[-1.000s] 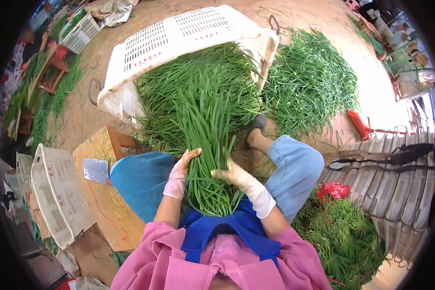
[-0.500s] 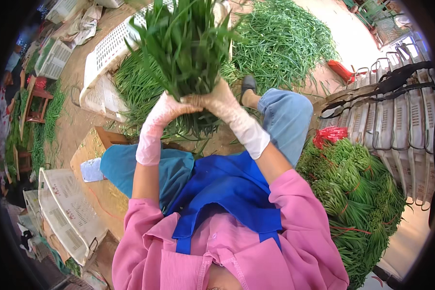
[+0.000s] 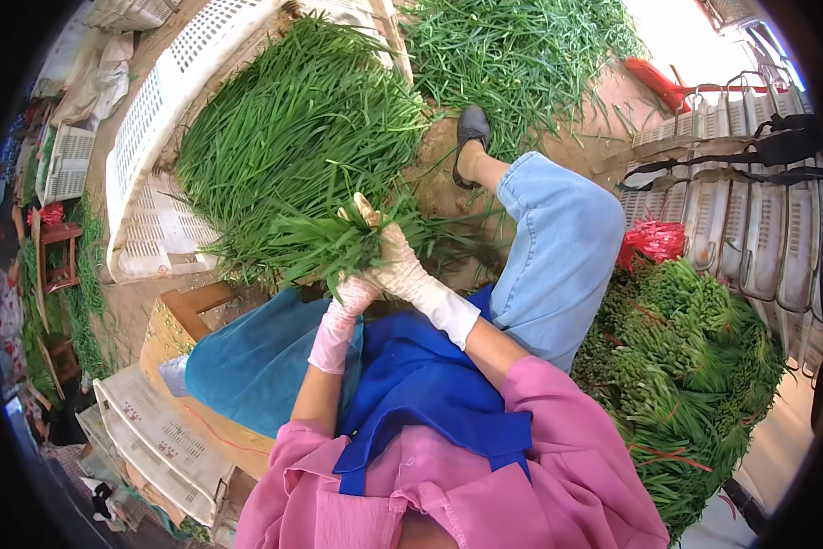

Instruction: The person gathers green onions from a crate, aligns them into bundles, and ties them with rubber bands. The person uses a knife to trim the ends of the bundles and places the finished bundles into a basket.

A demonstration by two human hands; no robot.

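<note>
Low in front of my lap I hold a bunch of long green garlic chives (image 3: 318, 240), its leaves spreading to the left and away. My left hand (image 3: 349, 298), in a pale glove, is closed round its near side. On the right of the bunch my right hand (image 3: 395, 260), gloved in white, grips it too, with a fingertip showing above the leaves. Parts of both hands' fingers are hidden by the leaves. Just beyond lies a large heap of loose chives (image 3: 292, 128) against a white plastic crate (image 3: 141, 151).
More chives (image 3: 521, 64) cover the floor ahead. To my right are tied bundles (image 3: 667, 348), red ties (image 3: 651, 242) and a row of upright crates (image 3: 704, 224) with black straps. A wooden stool (image 3: 169, 343) and white crates (image 3: 160, 430) stand on my left.
Both hands have come down and nearer my lap with the chives. The bunch, raised upright before, now lies lower and tilted over, leaving the heap behind it in sight.
</note>
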